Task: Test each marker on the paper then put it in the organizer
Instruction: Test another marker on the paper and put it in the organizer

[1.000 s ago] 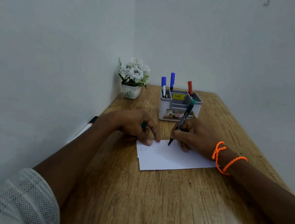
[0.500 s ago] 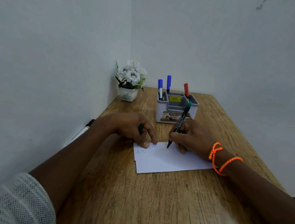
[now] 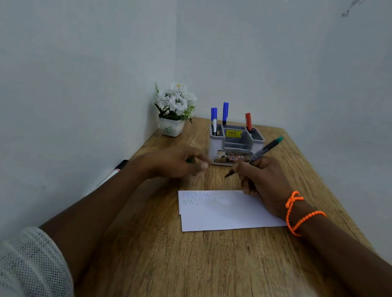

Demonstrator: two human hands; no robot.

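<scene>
The right hand (image 3: 263, 183) grips the green marker (image 3: 259, 154) in a writing hold, fingers curled round the barrel. The marker slants, its green end up and to the right beside the organizer (image 3: 235, 144), its dark tip down and to the left, off the paper (image 3: 225, 211) and above bare table just beyond the paper's far edge. The left hand (image 3: 178, 164) is blurred; its fingers are curled and pinch a small green cap (image 3: 190, 160), whose end sits close to the marker's tip without touching it.

The paper lies flat near the middle of the table (image 3: 176, 268), with faint zigzag lines along its far left part. The right wrist, wearing an orange bead bracelet (image 3: 298, 213), covers the paper's right end. The organizer stands just beyond both hands, holding two blue markers (image 3: 219, 116) in its left compartments and a red marker (image 3: 248, 122) in its right one; the middle compartments hold nothing visible. A pot of white flowers (image 3: 174, 108) sits in the far left corner against the wall. Another marker (image 3: 116, 171) lies at the table's left edge by the wall. The near half of the table and the strip right of the organizer are open wood.

Half a second earlier the tip was on the paper and the left fingers pressed down on its far edge; both hands have since lifted away toward the organizer.
</scene>
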